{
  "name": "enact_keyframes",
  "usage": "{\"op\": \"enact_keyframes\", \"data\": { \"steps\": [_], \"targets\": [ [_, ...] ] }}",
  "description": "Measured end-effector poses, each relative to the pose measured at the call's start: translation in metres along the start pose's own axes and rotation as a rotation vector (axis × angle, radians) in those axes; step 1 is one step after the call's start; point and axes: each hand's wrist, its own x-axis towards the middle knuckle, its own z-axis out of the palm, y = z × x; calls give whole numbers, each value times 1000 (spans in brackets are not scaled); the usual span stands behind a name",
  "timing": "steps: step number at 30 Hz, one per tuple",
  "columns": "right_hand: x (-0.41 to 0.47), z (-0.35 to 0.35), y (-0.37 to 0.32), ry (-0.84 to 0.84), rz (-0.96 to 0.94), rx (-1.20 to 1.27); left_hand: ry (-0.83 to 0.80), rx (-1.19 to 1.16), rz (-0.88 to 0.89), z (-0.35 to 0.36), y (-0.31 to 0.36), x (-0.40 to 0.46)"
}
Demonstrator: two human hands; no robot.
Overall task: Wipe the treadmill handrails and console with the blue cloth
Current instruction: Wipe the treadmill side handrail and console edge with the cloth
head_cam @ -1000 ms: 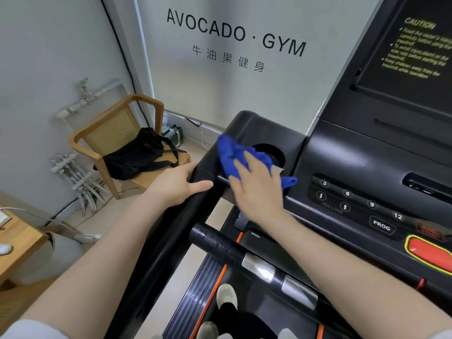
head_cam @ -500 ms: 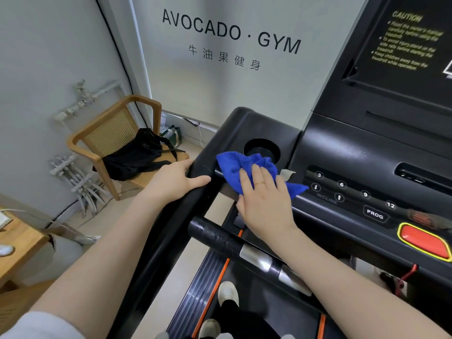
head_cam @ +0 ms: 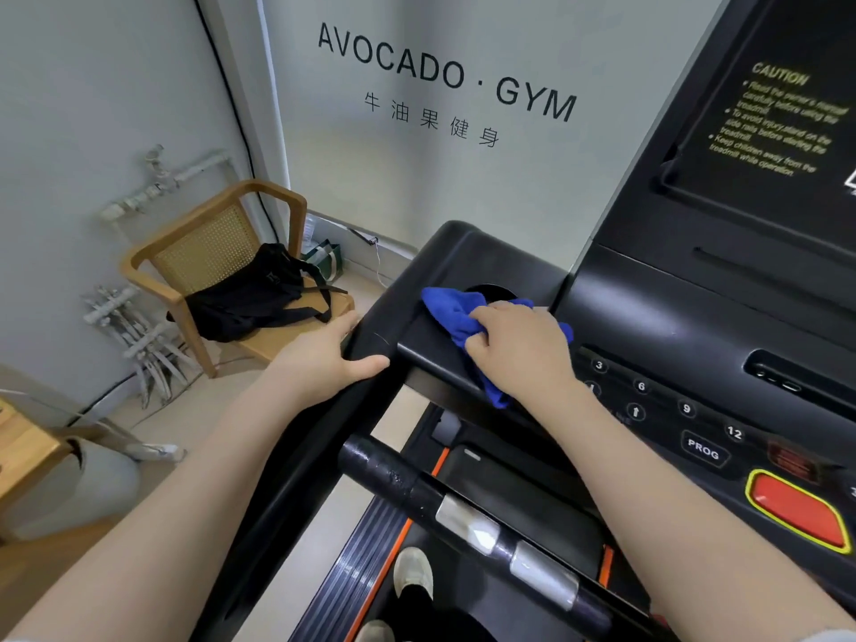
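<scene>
My right hand point(head_cam: 523, 349) presses the bunched blue cloth point(head_cam: 451, 312) onto the left wing of the black treadmill console point(head_cam: 657, 317), just in front of the round cup holder point(head_cam: 491, 291), which the cloth partly covers. A tail of the cloth hangs over the console's front edge under my wrist. My left hand point(head_cam: 324, 359) grips the top of the black left handrail point(head_cam: 296, 456) where it meets the console. The front grip bar point(head_cam: 463, 512) with silver sensor plates crosses below my right forearm.
Console buttons and a red stop button point(head_cam: 796, 509) lie right of my hand. A wooden chair point(head_cam: 204, 252) with a black bag point(head_cam: 259, 294) stands at the left wall, beside pipes. A wooden table corner point(head_cam: 23, 447) is at far left. My shoes point(head_cam: 412, 576) stand on the belt.
My right hand slid the cloth back and forth on the console's left wing and now has it bunched tighter in front of the cup holder. My left hand stayed on the handrail.
</scene>
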Motion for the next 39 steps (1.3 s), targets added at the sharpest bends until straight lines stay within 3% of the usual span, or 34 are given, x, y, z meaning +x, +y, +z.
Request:
{"op": "enact_keyframes", "data": {
  "steps": [6,10,12,16,18,21,25,28,31,35,39],
  "targets": [
    [30,-10,30,-326,-98,218,-32,20,109,-2,10,17],
    [44,-11,47,-486,-332,39,-17,40,279,5,28,28],
    [44,-8,51,-417,-398,-168,-16,58,295,11,32,32],
    [41,0,44,-39,-375,-465,-62,190,297,8,30,33],
    [37,6,45,31,-302,-445,-81,247,313,7,29,32],
    [28,-4,36,-35,-166,-396,-70,246,319,8,28,31],
    [29,-13,23,-226,173,26,-49,216,295,7,26,29],
    [10,-5,0,-76,289,120,-55,220,295,6,26,28],
    [-10,17,-34,183,263,54,-46,156,310,4,24,29],
    [-7,36,-64,214,204,-22,0,-1,328,-3,17,24],
    [-25,32,-35,302,-177,-129,180,21,209,4,13,12]
  ]
}}
